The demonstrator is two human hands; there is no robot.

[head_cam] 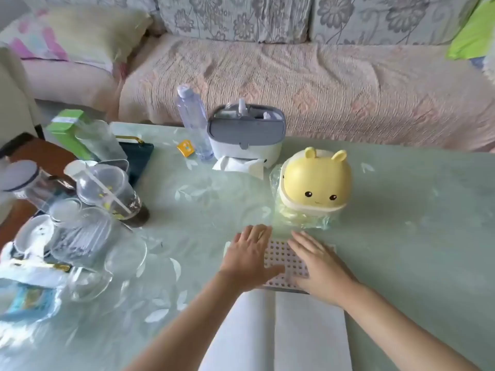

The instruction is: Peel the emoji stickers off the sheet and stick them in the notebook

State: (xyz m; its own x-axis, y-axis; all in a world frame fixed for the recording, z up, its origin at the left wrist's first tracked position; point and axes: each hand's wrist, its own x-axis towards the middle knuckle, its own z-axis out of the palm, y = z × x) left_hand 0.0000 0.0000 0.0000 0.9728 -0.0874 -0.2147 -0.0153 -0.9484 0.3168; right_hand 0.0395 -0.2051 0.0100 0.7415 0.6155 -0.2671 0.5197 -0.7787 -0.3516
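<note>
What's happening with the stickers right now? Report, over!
Left hand, right hand: both flat on sticker sheet, fingers straight. Notebook open on near side of sheet, visible pages blank. Yellow bunny bin close behind sheet, not blocking.

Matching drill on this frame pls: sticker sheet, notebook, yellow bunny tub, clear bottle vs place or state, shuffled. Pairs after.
Things:
1. sticker sheet
2. notebook
3. bunny tub
4. clear bottle

Place or state:
A. stands just left of the grey tissue box
B. lies open with blank pages, nearest the person
C. lies under the flat left hand and right hand
D. sits in crinkled plastic wrap, beyond the sheet

Pairs: 1-C, 2-B, 3-D, 4-A
</note>
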